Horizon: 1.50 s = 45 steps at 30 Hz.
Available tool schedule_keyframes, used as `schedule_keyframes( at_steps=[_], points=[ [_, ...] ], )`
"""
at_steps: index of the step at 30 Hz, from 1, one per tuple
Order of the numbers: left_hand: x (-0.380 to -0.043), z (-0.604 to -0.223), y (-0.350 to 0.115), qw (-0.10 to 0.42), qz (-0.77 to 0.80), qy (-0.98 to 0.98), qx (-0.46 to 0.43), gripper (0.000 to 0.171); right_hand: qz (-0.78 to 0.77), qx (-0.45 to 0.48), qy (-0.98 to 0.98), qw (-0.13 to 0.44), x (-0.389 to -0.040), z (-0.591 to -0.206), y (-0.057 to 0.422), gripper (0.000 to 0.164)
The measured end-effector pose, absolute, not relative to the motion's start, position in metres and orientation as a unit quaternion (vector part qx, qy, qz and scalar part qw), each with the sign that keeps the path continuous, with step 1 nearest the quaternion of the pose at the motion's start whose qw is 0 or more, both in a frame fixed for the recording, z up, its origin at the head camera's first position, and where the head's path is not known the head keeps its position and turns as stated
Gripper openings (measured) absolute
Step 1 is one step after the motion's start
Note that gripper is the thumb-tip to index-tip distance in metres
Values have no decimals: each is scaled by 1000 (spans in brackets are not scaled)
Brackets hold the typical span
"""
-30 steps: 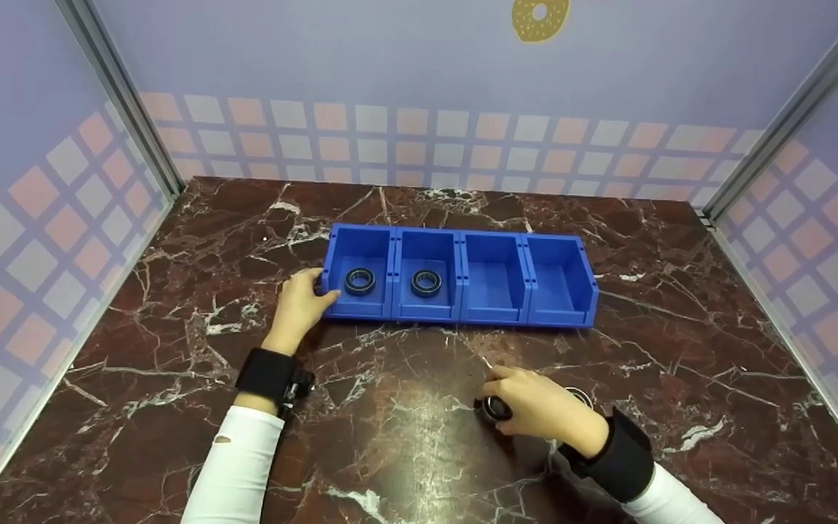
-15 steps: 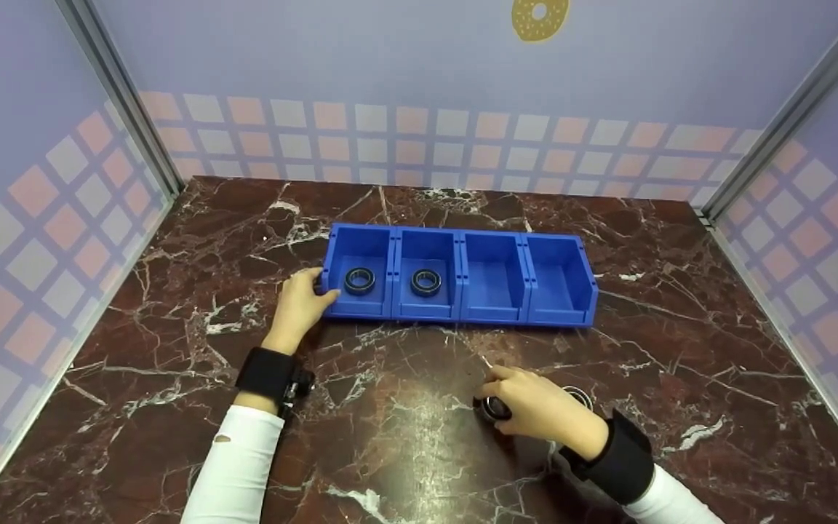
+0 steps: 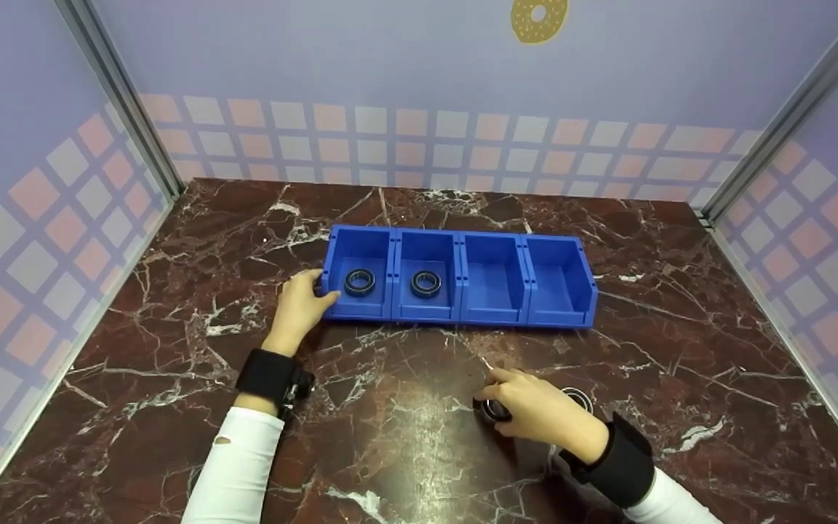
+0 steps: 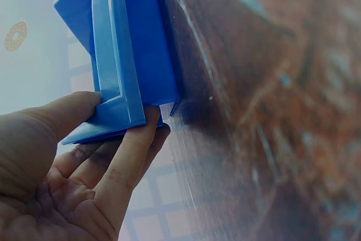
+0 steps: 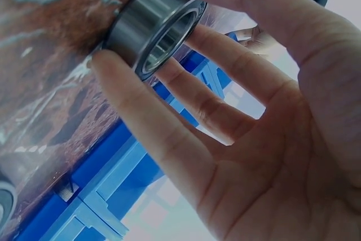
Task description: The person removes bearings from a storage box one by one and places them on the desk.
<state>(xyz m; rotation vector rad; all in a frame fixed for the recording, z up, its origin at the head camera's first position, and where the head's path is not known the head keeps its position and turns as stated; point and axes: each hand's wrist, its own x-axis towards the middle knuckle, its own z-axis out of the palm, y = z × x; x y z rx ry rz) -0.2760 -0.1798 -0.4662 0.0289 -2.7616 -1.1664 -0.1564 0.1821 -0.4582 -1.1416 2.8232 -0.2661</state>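
My left hand (image 3: 298, 309) grips the left end of a row of joined blue bins (image 3: 426, 313). In the left wrist view, the thumb is on one side of the bin wall (image 4: 115, 118) and the fingers are on the other. On the table my right hand (image 3: 539, 409) holds a bearing (image 5: 151, 25), its thumb and fingers around the shiny steel ring. The hand partly hides that bearing in the head view. A second bearing (image 3: 583, 399) lies just behind the right hand, also partly covered. Single black-edged bearings rest in the leftmost bin (image 3: 359, 282) and the one beside it (image 3: 426, 284).
The bins stand on a dark red marbled table (image 3: 390, 451), their open fronts facing me. The two bins on the right (image 3: 528, 291) have bare floors. Patterned panels (image 3: 419, 73) with metal corner posts enclose the table at the back and both sides.
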Motion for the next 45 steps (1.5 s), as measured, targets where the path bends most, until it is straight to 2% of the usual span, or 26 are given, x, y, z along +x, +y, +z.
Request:
schedule_keyframes(
  at_steps=[15, 30, 45],
  points=[
    [-274, -468, -180, 72, -387, -919, 5, 52, -98, -370, 923, 44, -155, -458, 184, 46],
    [-275, -469, -180, 72, -393, -917, 6, 52, -147, -393, 908, 18, -156, -455, 196, 42],
    [-277, -467, -180, 72, -389, -919, 4, 53, -175, -334, 925, -50, -167, -447, 223, 49]
  ],
)
